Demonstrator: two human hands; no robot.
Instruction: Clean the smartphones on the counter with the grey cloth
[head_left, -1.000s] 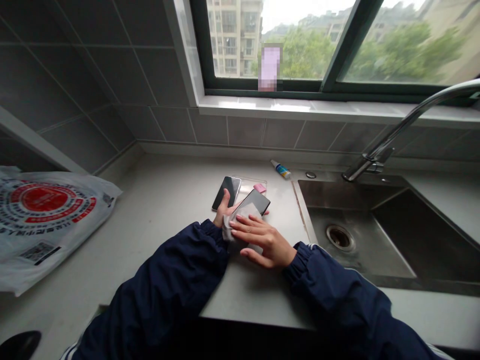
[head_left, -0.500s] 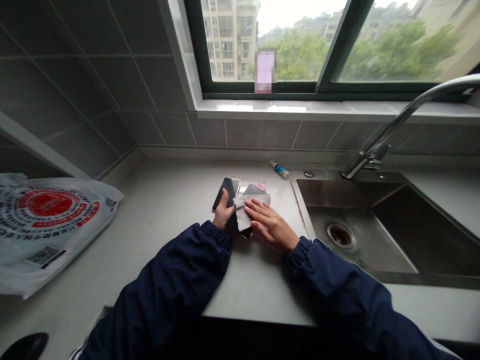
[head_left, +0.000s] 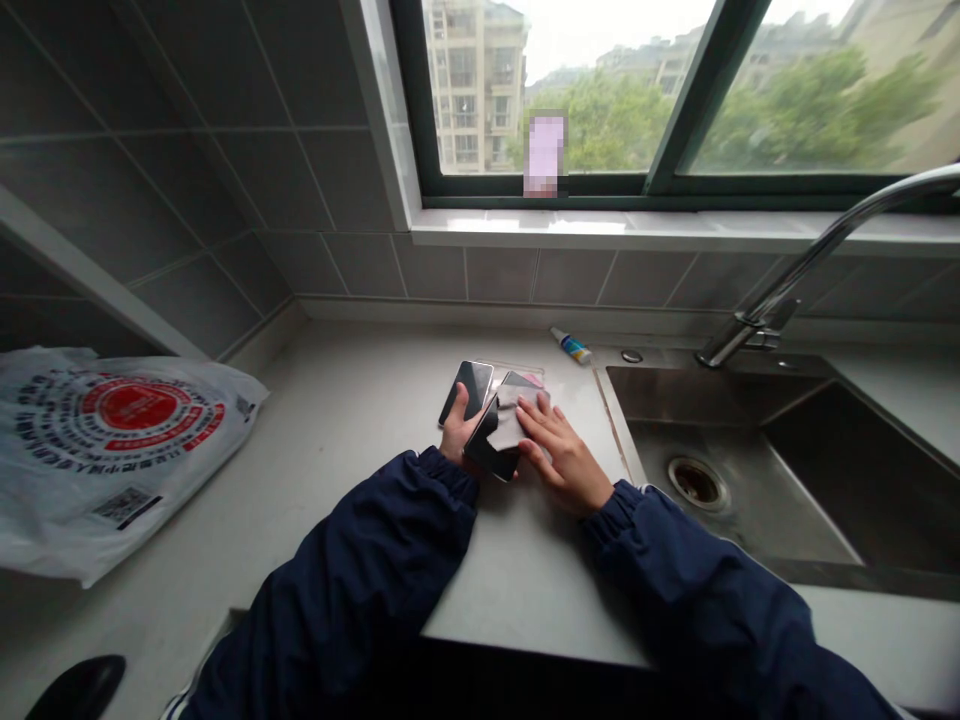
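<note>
My left hand (head_left: pixel 456 432) grips a smartphone (head_left: pixel 491 455) with a dark, glossy screen, thumb along its left edge. The phone is held tilted just above the counter. Over its upper right part lies a thin light-grey cloth (head_left: pixel 508 425), pressed against the screen by the fingers of my right hand (head_left: pixel 556 455). Beyond my left thumb, a second smartphone (head_left: pixel 472 385) rests on the counter, screen up. A flat clear item with a pink patch (head_left: pixel 534 380) shows behind the held phone, mostly covered.
A small white-and-blue tube (head_left: pixel 571 346) lies near the back wall. To the right is a steel sink (head_left: pixel 739 480) with a curved faucet (head_left: pixel 795 260). A white plastic bag (head_left: pixel 127 450) with red print occupies the left of the counter (head_left: pixel 360 390).
My right hand has slid the cloth toward the right side of the phone, baring more of the lower left screen. The whole view has shifted slightly.
</note>
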